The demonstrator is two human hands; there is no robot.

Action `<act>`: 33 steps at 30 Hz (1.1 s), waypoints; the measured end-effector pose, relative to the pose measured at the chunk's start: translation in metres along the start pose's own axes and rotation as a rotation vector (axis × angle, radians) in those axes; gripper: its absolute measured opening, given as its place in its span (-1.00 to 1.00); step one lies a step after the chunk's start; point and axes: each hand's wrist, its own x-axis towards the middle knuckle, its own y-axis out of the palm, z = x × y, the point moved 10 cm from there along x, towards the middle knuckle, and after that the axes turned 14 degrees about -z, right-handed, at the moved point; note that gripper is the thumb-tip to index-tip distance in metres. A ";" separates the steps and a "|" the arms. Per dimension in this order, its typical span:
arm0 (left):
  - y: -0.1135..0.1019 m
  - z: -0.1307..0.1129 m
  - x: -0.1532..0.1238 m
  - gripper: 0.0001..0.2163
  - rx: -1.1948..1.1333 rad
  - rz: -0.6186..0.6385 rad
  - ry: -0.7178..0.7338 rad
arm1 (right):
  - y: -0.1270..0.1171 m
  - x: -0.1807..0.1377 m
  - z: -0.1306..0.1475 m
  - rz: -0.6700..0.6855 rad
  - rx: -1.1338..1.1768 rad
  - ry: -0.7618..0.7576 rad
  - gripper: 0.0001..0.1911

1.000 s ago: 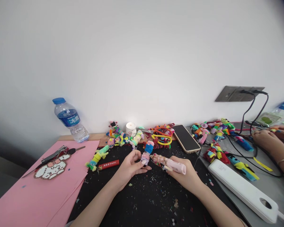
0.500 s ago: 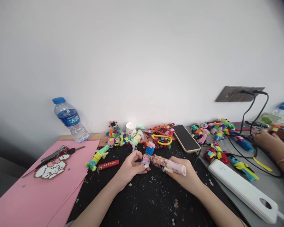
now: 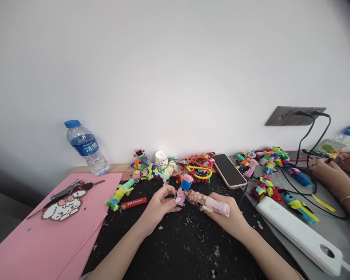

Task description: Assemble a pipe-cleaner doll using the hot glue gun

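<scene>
Over the black mat (image 3: 163, 249), my left hand (image 3: 161, 204) pinches a small lilac fuzzy pipe-cleaner piece (image 3: 180, 196) between thumb and fingers. A pink and blue fuzzy part (image 3: 186, 182) sticks up just beyond it; I cannot tell whether the two are joined. My right hand (image 3: 226, 216) is closed around a pale pink handheld tool (image 3: 217, 206). Fuzz in brown, pink and other colours covers the tool's front end, which touches or nearly touches the lilac piece.
Pipe-cleaner figures (image 3: 122, 192), a red packet (image 3: 134, 202), a paper cup (image 3: 161, 158), scissors (image 3: 200, 171) and a phone (image 3: 230, 171) lie around. Left are pink sheets (image 3: 76, 233) and a bottle (image 3: 87, 147). Right are a white power strip (image 3: 300, 235), cables and another person's hands (image 3: 326, 169).
The lilac piece has turned slightly in my left fingers, and the pink and blue part has shifted a little to the right. My right hand and the pink tool stay almost still.
</scene>
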 end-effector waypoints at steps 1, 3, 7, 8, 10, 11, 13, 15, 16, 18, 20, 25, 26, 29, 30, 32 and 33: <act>-0.002 0.000 0.001 -0.75 0.015 -0.013 0.015 | 0.000 0.000 0.000 -0.002 -0.004 0.000 -0.74; -0.005 -0.002 0.003 -0.76 0.046 -0.041 0.054 | -0.001 0.001 0.001 -0.009 -0.019 -0.006 -0.76; -0.009 -0.005 0.007 -0.76 0.096 -0.080 0.123 | -0.002 0.001 0.001 -0.017 -0.043 -0.021 -0.77; -0.009 -0.005 0.007 -0.76 0.107 -0.086 0.136 | -0.002 0.000 0.002 -0.020 -0.043 -0.024 -0.77; -0.010 -0.006 0.007 -0.76 0.127 -0.094 0.153 | -0.002 0.000 0.002 -0.022 -0.041 -0.034 -0.77; -0.010 -0.007 0.007 -0.76 0.134 -0.096 0.158 | -0.002 0.000 0.002 -0.020 -0.041 -0.038 -0.77; -0.009 -0.007 0.006 -0.75 0.147 -0.096 0.161 | -0.001 0.000 0.001 -0.013 -0.044 -0.039 -0.77; -0.008 -0.008 0.006 -0.75 0.167 -0.099 0.158 | -0.001 0.000 0.001 -0.010 -0.055 -0.040 -0.76; -0.008 -0.008 0.006 -0.74 0.180 -0.103 0.159 | -0.001 0.000 0.001 -0.009 -0.059 -0.041 -0.76; -0.008 -0.009 0.005 -0.75 0.204 -0.111 0.171 | -0.001 0.000 0.002 -0.007 -0.062 -0.041 -0.77; -0.008 -0.011 0.004 -0.76 0.219 -0.114 0.202 | -0.001 -0.001 0.002 -0.005 -0.057 -0.038 -0.77; -0.009 -0.019 0.003 -0.81 0.268 -0.139 0.318 | -0.001 -0.001 0.002 -0.009 -0.054 -0.032 -0.77; -0.009 -0.021 0.002 -0.82 0.281 -0.146 0.341 | -0.001 -0.001 0.002 -0.010 -0.055 -0.028 -0.77; -0.009 -0.026 -0.001 -0.85 0.338 -0.161 0.408 | 0.000 0.000 0.000 -0.011 -0.058 -0.014 -0.75; -0.008 -0.028 -0.002 -0.86 0.362 -0.162 0.425 | 0.000 0.000 -0.001 -0.010 -0.056 -0.008 -0.74; -0.007 -0.030 -0.004 -0.88 0.412 -0.162 0.457 | 0.001 -0.001 -0.002 0.000 -0.044 0.000 -0.75; -0.006 -0.032 -0.005 -0.89 0.437 -0.163 0.474 | 0.002 -0.001 -0.002 0.005 -0.036 0.005 -0.76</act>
